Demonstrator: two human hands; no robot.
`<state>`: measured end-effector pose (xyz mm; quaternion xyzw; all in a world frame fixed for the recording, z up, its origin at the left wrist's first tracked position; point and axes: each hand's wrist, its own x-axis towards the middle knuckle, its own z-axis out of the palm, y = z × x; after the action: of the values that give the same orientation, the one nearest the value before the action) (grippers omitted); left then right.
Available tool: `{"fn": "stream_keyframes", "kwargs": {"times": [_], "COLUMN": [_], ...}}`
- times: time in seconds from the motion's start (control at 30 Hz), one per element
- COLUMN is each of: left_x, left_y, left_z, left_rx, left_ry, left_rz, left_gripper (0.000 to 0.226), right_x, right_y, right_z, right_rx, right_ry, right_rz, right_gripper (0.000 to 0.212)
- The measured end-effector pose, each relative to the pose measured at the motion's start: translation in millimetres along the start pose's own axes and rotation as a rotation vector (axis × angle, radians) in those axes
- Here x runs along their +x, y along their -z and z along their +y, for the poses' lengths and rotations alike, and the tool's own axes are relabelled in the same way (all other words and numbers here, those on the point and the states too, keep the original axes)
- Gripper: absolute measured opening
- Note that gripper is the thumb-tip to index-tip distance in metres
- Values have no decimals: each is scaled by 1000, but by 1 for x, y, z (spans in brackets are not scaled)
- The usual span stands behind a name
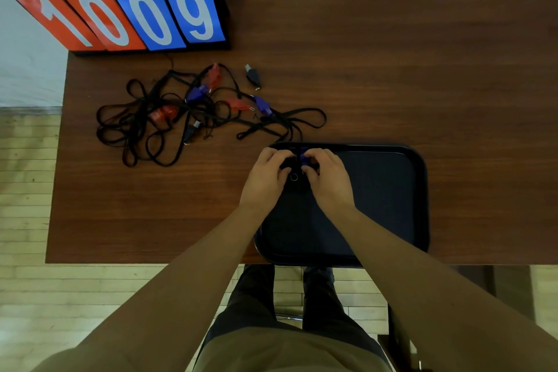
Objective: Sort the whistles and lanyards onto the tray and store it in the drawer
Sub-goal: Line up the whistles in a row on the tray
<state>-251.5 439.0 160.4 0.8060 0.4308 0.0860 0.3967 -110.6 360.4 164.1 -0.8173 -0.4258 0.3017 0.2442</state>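
Your hands meet over the tray [422,190].
Your right hand [329,180] pinches a blue whistle [303,157]; your left hand [267,180] curls its fingers, hold unclear.

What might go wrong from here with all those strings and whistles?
1. The lanyards lie in one tangle with several whistles caught in it; pulling one may drag the rest along, perhaps off the table.
2. The tray seems to jut past the table's near edge, so pressing there might tip it.
3. The right hand pinches a blue whistle above the tray; it could slip.
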Motion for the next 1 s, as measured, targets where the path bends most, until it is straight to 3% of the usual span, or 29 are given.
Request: {"fn": "stream_keyframes", "kwargs": {"times": [0.37, 0.63, 0.83, 1.0], "left_x": [6, 10, 25, 38], "left_y": [16, 102, 145, 141], "left_z": [5, -18, -58, -81], "left_rx": [5, 81, 224, 337], "left_ry": [21, 148, 237, 231], "left_rz": [-38, 149, 248, 155], "left_gripper": [40, 23, 23, 38], "right_x": [-1, 35, 80, 113], "right_y": [6, 34, 4, -25], "right_z": [-8, -59, -112, -125], "right_rx": [49, 62, -44, -205], "right_ry": [-10, 52, 128, 49], "right_rz": [32, 24, -46, -44], "right_gripper": [33, 28, 36, 43]}}
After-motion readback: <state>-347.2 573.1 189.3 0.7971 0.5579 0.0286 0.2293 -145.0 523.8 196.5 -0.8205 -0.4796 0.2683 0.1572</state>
